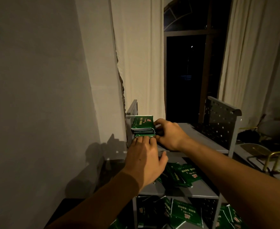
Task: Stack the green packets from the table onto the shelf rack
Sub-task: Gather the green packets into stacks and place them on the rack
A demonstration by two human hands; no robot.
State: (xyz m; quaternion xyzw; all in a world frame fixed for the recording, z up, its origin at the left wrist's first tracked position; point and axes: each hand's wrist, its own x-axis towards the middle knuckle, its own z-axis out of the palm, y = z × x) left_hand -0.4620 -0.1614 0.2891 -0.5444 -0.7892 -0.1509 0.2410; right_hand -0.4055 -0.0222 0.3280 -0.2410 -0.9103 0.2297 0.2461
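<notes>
At the bottom of your view, loose green packets [185,214] lie scattered below the rack; each carries a small red mark and pale lettering, too small and dim to read. Above them, on the grey middle shelf [200,190], a few more packets [184,175] lie overlapping, with the same unreadable print. Your left hand [144,160] reaches up to the top shelf [202,138], fingers straight and together, tips pressing the front edge of the stack of packets [143,125] and gripping nothing. Your right hand [168,133] is curled against the stack's right side, fingers at its upper edge and thumb low; whether it actually pinches the stack, you cannot tell. The stack sits at the shelf's left end, by the wall [36,80]. Beyond hang curtains [136,55] and a dark window [187,63].
</notes>
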